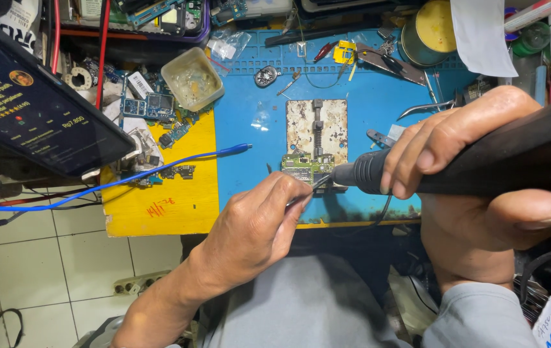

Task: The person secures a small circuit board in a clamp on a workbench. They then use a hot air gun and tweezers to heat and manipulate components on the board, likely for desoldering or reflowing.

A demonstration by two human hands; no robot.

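Observation:
My right hand (482, 174) grips a thick black hot-air tool (507, 151) whose nozzle points left at a small green circuit board (301, 167). The board sits clamped in a worn metal holder (317, 129) on a blue work mat (365, 96). My left hand (256, 225) pinches thin metal tweezers (314, 187), their tips touching the board's right edge just below the nozzle.
A blue cable (127, 177) runs across a yellow mat (172, 187) with loose boards. A tablet (30, 103) leans at left. A clear plastic tub (193, 78), spare tweezers (427, 106) and a solder-wire reel (433, 29) lie at the back. A tiled floor shows below.

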